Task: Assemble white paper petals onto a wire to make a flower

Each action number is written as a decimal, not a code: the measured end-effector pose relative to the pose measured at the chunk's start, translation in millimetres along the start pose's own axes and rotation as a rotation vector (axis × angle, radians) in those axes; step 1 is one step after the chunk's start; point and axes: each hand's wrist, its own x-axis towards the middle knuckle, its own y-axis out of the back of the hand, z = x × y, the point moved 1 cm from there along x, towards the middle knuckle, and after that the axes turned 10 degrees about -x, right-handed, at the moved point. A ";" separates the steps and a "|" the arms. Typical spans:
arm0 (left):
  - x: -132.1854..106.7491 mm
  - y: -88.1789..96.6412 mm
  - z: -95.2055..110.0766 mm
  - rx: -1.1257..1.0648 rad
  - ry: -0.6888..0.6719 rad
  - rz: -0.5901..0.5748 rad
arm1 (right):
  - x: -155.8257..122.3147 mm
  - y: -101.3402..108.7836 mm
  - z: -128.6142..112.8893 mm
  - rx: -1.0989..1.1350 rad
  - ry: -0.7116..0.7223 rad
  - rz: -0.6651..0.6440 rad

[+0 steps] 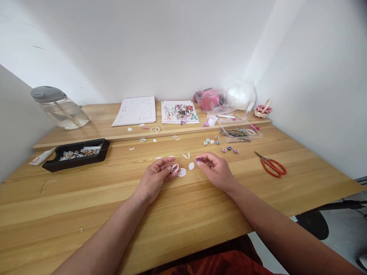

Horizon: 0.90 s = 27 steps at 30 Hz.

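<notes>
Writing: from where I stand, the paper stack (134, 111) at the back left carries small dark marks, too fine to read; the tube (42, 157) at the far left has reddish print, also illegible.
Left hand: the left hand (155, 176) reaches in from the near left, forearm slanting over the tabletop (94, 206), back of the hand up, fingers curled toward the middle.
Left fingers: thumb and fingertips pinched on a white leaf-shaped ring (174, 168).
Right hand: the right hand (217, 170) comes in from the near right, wrist bent inward, fingers bunched and facing the left hand.
Right fingers: thumb and forefinger closed on a small purple piece (197, 160); I can't tell its shape or long axis.
Ring's place and aim: at the left fingertips, above the table's middle; long axis slanting, one tip to the far right, the other to the near left.
Between the hands: overlapping white petals (182, 173) just beside the left fingers; a single white oval (191, 166) nearer the right.
Right side: red-handled scissors (272, 165), blades pointing far left.
</notes>
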 end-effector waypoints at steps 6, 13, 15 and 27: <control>-0.6 -0.4 0.6 -0.008 -0.005 0.005 | -0.5 0.1 0.4 -0.012 0.013 0.002; -0.7 0.2 0.2 -0.007 -0.009 0.006 | -0.1 0.1 2.0 -0.026 0.015 -0.003; -0.1 0.5 -0.1 -0.005 -0.015 0.006 | -0.3 0.1 1.8 -0.024 0.013 -0.004; -0.4 -1.0 0.3 0.009 -0.010 0.013 | -1.3 -0.5 3.1 -0.052 0.015 -0.005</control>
